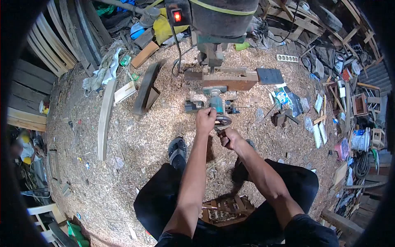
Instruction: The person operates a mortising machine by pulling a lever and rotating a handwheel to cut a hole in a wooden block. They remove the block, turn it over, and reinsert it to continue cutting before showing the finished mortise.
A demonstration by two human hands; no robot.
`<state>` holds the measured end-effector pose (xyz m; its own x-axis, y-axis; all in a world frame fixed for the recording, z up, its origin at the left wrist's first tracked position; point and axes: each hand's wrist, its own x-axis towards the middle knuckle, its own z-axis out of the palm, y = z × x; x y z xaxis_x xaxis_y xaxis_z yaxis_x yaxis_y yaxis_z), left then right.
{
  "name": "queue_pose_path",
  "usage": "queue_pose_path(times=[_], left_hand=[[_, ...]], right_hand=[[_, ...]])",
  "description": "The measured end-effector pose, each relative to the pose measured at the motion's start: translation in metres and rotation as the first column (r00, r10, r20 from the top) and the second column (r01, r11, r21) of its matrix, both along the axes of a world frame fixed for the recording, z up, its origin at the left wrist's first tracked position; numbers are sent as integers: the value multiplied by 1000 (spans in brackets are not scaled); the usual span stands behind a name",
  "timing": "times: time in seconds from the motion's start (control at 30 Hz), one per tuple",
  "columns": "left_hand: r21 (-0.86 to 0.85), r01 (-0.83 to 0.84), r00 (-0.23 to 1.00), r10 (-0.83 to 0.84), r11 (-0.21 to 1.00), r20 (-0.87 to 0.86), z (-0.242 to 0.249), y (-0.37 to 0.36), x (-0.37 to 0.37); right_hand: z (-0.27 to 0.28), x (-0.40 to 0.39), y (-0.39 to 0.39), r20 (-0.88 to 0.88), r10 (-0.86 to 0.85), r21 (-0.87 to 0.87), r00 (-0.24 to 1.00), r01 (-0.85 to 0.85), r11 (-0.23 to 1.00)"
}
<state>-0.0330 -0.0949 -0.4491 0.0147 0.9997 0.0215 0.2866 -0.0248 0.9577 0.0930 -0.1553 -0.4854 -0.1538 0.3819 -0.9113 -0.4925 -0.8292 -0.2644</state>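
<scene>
Straight ahead stands a machine [224,20] with a lit red switch [177,16]. Under its chuck [212,55] lies a reddish-brown wooden block [230,84], clamped in front by a green vise part [216,103]. My left hand [205,120] is closed at the near end of that green part, beside a metal handwheel [223,120]. Just below the wheel, my right hand [230,138] is closed around a handle that is mostly hidden by the fingers.
Wood shavings cover the floor [135,164]. A dark beam [147,88] and a curved pale plank [106,119] lie left. A dark block [270,76] adjoins the workpiece's right end. A power strip [287,58] lies behind right. A person [28,148] is at far left.
</scene>
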Motion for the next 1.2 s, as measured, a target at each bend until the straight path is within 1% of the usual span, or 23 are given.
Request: queue_pose_path(times=[0.07,0.1,0.13,0.2,0.27,0.3,0.33,0.37,0.4,0.47,0.5,0.57,0.6,0.67,0.7,0.77,0.83,0.87,0.93,1.0,1.1,1.17,1.2], left_hand=[[-9,4,998,-3,1000,64,-3,-5,-2],[16,0,997,-1,1000,71,-1,-5,-2],[19,-20,992,17,1000,125,-4,-6,-1],[11,-59,973,55,998,226,-11,-6,-1],[31,-109,958,96,994,271,-11,-10,2],[42,-154,941,134,987,310,-14,-12,7],[49,-215,920,185,975,344,-22,-15,8],[136,-272,941,233,953,244,-29,-16,8],[125,-302,944,278,945,179,-24,-17,9],[101,-327,934,306,939,184,-15,-20,11],[53,-286,948,275,957,159,-9,-17,9],[-61,-201,972,206,978,109,-1,-17,2],[-53,-227,968,231,972,96,-3,-15,4],[-40,-270,960,272,962,66,-10,-14,7],[-86,-243,970,243,966,-14,-9,-14,5],[-104,-223,975,224,969,-1,-8,-18,3],[-82,-222,975,222,972,2,-18,-11,3],[-117,-224,974,227,968,12,-24,-11,2],[-180,-230,970,240,956,35,-23,-9,4],[-146,-241,969,247,960,22,-20,-12,5],[-125,-211,977,214,969,6,-12,-13,1],[-98,-171,985,171,980,-10,-5,-15,-2],[-29,-168,986,168,985,-4,-5,-18,-4]], right_hand=[[-16,2,0,5,87,-1,996,-87,996],[-12,6,3,14,165,42,986,-166,985],[-1,4,4,79,225,64,971,-230,971],[12,-1,-1,321,197,118,926,-245,962],[-24,6,-5,505,218,171,835,-344,923],[-37,15,-7,594,220,187,774,-398,898],[-36,20,-10,708,273,132,651,-502,855],[-35,21,-14,800,309,70,514,-591,804],[-25,17,-9,877,315,4,363,-661,750],[-7,2,-17,954,227,-53,198,-630,775],[-2,-1,-18,978,180,-79,107,-604,793],[0,1,-21,974,215,-114,75,-656,746],[3,5,-18,972,227,-131,54,-679,723],[5,4,-18,971,233,-135,57,-673,727],[0,6,-16,972,225,-124,65,-674,728],[-13,9,-16,968,240,-123,77,-688,716],[-24,13,-12,975,214,-113,53,-715,690],[-30,14,-14,977,207,-112,42,-729,675],[-31,17,-14,972,216,-83,94,-720,689],[-26,16,-13,970,216,-71,113,-715,695],[-14,14,-15,972,223,-95,77,-739,667],[-2,10,-17,976,204,-92,71,-718,689],[0,8,-18,979,194,-90,66,-709,700]])
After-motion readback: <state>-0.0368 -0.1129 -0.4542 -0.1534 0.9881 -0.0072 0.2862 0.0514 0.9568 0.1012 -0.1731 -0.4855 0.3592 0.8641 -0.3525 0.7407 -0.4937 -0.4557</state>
